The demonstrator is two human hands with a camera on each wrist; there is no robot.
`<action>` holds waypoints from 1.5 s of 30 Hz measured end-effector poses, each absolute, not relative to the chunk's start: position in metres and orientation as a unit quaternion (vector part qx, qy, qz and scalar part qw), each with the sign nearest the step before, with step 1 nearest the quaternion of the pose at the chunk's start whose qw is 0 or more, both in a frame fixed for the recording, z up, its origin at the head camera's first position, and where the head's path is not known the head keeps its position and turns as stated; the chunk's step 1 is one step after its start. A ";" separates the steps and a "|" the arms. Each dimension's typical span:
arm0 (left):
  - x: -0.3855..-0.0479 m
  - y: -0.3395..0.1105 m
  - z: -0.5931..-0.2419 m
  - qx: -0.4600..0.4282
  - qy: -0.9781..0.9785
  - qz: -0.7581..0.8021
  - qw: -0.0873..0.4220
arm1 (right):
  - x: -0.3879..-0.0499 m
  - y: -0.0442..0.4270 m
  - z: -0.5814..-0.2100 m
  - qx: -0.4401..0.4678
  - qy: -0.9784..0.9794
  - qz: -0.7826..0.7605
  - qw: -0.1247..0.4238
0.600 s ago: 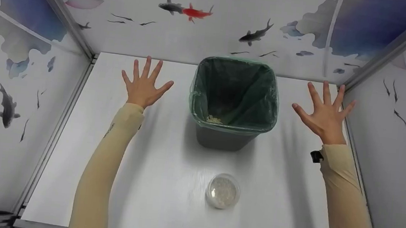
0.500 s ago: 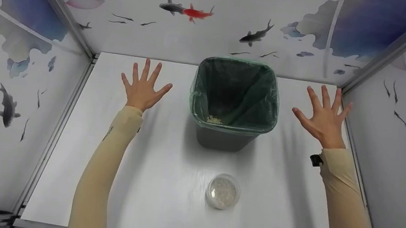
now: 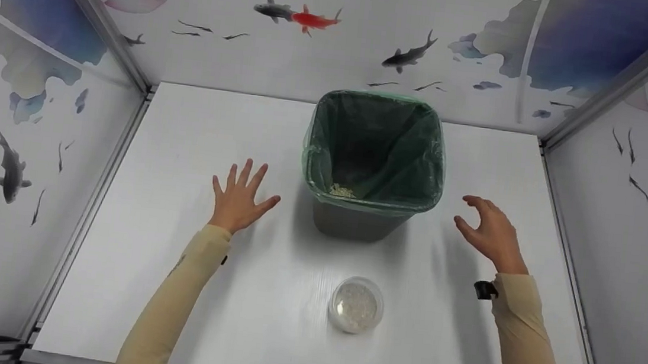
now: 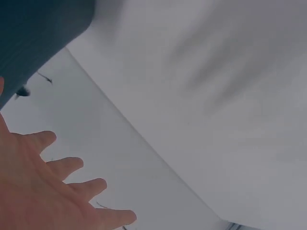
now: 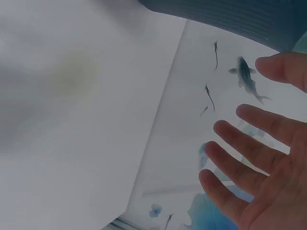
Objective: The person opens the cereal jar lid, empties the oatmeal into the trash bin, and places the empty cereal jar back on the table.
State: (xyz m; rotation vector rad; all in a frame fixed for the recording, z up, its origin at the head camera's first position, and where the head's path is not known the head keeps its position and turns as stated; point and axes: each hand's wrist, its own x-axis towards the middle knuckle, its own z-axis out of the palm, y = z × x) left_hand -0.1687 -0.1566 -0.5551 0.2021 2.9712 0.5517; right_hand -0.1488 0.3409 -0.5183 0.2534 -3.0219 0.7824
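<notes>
Both wrist views crop the bin (image 4: 41, 36) (heavily)

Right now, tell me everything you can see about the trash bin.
The trash bin is dark grey, squarish with rounded corners, and looks like plastic, with fine ridges on its side. A thin, wrinkled green bag lines it and folds over the rim. Pale bits lie inside at the near left corner; what they are, I can't tell. It stands upright on the white table, toward the back, between the left hand and right hand, neither touching it.
</notes>
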 end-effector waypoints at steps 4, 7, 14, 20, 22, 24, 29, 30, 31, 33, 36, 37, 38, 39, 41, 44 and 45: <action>-0.143 -0.145 -0.581 0.111 0.964 0.233 0.066 | -0.143 0.334 -0.532 0.103 -0.952 0.288 -0.022; -0.122 -0.138 -0.599 0.160 0.941 0.287 0.082 | -0.139 0.330 -0.541 0.119 -0.945 0.302 -0.031; -0.084 -0.118 -0.629 0.243 0.898 0.344 0.129 | -0.132 0.324 -0.552 0.137 -0.937 0.318 -0.039; -0.068 -0.093 -0.644 0.295 0.872 0.353 0.170 | -0.127 0.322 -0.556 0.138 -0.934 0.327 -0.041; -0.064 -0.084 -0.647 0.305 0.867 0.350 0.180 | -0.125 0.321 -0.557 0.138 -0.933 0.329 -0.043; -0.061 -0.075 -0.650 0.319 0.862 0.347 0.184 | -0.122 0.321 -0.559 0.137 -0.933 0.330 -0.044; -0.057 -0.053 -0.656 0.357 0.848 0.347 0.181 | -0.118 0.321 -0.563 0.131 -0.932 0.335 -0.045; -0.057 -0.050 -0.658 0.361 0.847 0.345 0.180 | -0.117 0.321 -0.564 0.131 -0.931 0.337 -0.046; -0.056 -0.047 -0.660 0.364 0.847 0.344 0.178 | -0.117 0.321 -0.565 0.130 -0.931 0.339 -0.046; -0.055 -0.043 -0.663 0.363 0.849 0.341 0.179 | -0.116 0.322 -0.566 0.130 -0.928 0.344 -0.050; -0.056 -0.039 -0.666 0.362 0.846 0.346 0.183 | -0.113 0.322 -0.569 0.136 -0.924 0.352 -0.063; -0.056 -0.038 -0.666 0.361 0.843 0.352 0.187 | -0.113 0.323 -0.569 0.136 -0.922 0.356 -0.068; -0.057 -0.036 -0.666 0.363 0.839 0.357 0.191 | -0.112 0.323 -0.570 0.136 -0.920 0.359 -0.074; -0.057 -0.035 -0.666 0.366 0.836 0.360 0.195 | -0.111 0.323 -0.570 0.136 -0.919 0.363 -0.079; -0.059 -0.031 -0.665 0.375 0.829 0.365 0.198 | -0.109 0.323 -0.571 0.136 -0.916 0.368 -0.084; -0.061 -0.024 -0.664 0.393 0.823 0.362 0.194 | -0.107 0.323 -0.573 0.138 -0.914 0.372 -0.084; -0.062 -0.022 -0.664 0.398 0.822 0.359 0.191 | -0.106 0.323 -0.573 0.140 -0.913 0.373 -0.083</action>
